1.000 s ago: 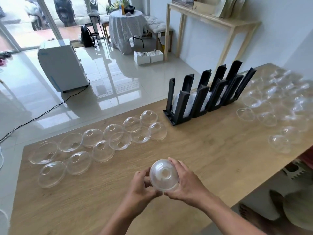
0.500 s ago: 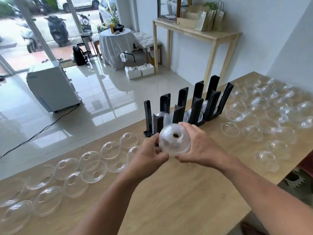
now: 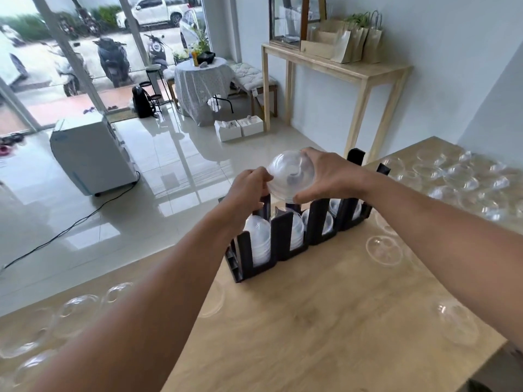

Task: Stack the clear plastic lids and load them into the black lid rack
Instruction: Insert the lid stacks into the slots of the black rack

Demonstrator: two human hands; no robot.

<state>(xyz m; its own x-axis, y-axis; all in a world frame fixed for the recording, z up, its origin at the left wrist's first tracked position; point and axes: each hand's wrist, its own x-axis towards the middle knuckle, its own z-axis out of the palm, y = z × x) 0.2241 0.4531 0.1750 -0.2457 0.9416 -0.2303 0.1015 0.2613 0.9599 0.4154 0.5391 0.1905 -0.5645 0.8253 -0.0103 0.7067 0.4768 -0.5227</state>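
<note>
Fingers of the right hand (image 3: pixel 328 176) curled over the top and far side of a stack of clear domed plastic lids (image 3: pixel 291 176), thumb beneath its rim. The left hand (image 3: pixel 249 188) pinched the stack's near-left edge, fingers bent. The stack was held in the air directly above the black slotted lid rack (image 3: pixel 285 236), whose compartments held upright lid stacks. Loose clear lids (image 3: pixel 383 250) lay on the light wooden table (image 3: pixel 325 321) on both sides.

Left hand (image 3: pixel 250 185) and right hand (image 3: pixel 328 174) hold stacked lids (image 3: pixel 290 176) above the black rack (image 3: pixel 283 236).
</note>
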